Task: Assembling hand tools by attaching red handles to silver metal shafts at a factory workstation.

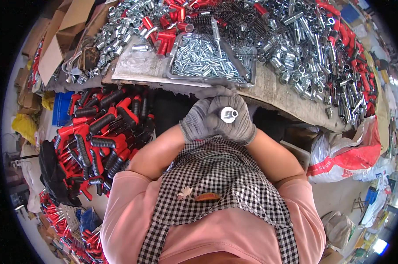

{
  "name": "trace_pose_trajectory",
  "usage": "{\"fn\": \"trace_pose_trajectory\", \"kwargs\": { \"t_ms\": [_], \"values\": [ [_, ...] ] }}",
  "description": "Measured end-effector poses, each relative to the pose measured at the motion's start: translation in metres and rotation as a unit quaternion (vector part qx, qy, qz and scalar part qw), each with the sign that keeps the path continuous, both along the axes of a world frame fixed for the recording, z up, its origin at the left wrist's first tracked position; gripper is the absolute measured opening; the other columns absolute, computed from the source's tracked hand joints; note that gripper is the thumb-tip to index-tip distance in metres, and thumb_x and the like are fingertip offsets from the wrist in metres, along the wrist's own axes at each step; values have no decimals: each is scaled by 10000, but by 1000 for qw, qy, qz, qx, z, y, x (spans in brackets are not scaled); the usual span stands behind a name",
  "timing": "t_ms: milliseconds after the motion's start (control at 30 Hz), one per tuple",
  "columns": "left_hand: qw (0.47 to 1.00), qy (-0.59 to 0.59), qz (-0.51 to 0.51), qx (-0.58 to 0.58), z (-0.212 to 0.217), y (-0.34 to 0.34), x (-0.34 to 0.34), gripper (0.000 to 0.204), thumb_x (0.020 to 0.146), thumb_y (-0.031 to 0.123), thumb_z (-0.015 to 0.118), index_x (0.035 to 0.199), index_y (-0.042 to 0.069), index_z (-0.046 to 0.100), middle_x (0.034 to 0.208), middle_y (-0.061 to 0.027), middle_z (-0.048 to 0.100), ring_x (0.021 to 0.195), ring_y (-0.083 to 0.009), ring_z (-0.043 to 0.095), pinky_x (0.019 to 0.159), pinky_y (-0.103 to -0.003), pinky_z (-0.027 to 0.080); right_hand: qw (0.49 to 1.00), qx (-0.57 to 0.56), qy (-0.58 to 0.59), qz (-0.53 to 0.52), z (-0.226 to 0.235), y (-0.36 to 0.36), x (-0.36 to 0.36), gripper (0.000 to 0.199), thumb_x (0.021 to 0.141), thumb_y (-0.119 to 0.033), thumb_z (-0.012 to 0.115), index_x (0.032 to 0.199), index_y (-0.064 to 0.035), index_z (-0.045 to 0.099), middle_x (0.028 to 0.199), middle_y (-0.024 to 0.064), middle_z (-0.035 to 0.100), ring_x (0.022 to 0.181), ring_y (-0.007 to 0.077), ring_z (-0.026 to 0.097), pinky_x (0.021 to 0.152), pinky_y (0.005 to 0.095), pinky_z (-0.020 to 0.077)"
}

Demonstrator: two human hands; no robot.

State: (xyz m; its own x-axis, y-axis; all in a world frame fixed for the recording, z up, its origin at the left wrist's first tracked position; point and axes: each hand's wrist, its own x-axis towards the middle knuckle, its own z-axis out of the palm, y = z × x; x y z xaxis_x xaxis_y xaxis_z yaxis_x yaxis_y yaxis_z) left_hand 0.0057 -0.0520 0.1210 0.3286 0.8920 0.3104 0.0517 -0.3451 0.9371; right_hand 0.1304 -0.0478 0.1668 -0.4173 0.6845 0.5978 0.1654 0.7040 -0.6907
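Both my hands wear grey knit gloves and are held together in front of my body, at the table's near edge. A shiny metal fitting [228,115] with a round, stepped end points up out of my right hand [244,124], whose fingers are wrapped round it. My left hand [194,122] is closed and pressed against the right one; whatever lies inside it is hidden. Just beyond the hands stands a metal tray [169,72] of small silver pins [199,55]. A screwdriver-like tool [216,33] with a long dark piece lies across the pins.
Heaps of metal sleeves [295,66], black springs [234,20] and red tubes [166,37] cover the table [269,83]. At my left is a pile of red-and-black handled tools [95,145]. A red-and-white sack [346,154] stands at my right, and cardboard boxes [58,39] at the far left.
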Motion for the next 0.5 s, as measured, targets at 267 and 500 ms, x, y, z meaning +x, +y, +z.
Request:
{"fn": "trace_pose_trajectory", "kwargs": {
  "t_ms": [267, 500],
  "values": [
    [987, 75, -87, 112, 14, 12, -25, 234, 779, 139, 660, 985, 40, 606, 967, -97, 660, 880, -225, 656, 760, -329, 513, 989, -105, -61, -89, -17, -16, 6, 538, 587, -316, 807, 1032, -107, 589, 1062, 143, 579, 1064, 343, 528, 952, 436, 396],
    [821, -468, -320, -65, 24, 37, -51, 286, 741, 256, 591, 540, 88, 475, 565, -48, 514, 614, -208, 501, 571, -337, 418, 671, -662, 307, 129, -82, -51, 66, 929, 689, -503, 764, 1345, 22, 367, 1239, 178, 515, 1074, 267, 561, 925, 421, 469]
  ]
}}
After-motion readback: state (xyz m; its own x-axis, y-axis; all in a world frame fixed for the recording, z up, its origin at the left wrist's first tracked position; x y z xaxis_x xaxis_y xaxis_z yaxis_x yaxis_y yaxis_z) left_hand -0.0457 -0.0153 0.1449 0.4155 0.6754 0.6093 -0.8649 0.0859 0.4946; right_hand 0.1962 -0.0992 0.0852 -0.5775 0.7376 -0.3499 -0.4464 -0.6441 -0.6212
